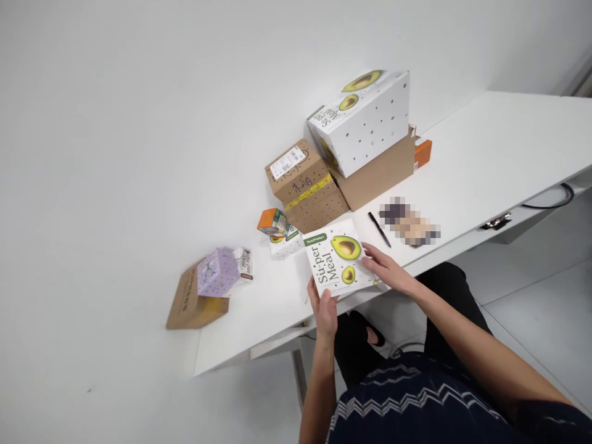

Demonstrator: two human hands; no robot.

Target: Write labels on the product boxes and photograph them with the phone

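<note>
A white Su-per Meal box [324, 280] with two avocado halves printed on its face is held at the table's front edge, its printed face up toward me. My left hand [324, 311] grips its lower left corner, thumb on the face and fingers around the side. At its right edge is my right hand [386, 268], fingers closed against the box; their tips lie by the large avocado. Just behind it, a similar white box [287, 248] lies on the table under a small orange box [272, 221].
A brown carton [305, 185] with yellow tape stands behind, beside a large white avocado box [374, 129] on another brown carton [379, 179]. A black pen [379, 229] and a blurred-out item [409, 223] lie right. Leftward are a purple box [219, 271] and brown carton [185, 302].
</note>
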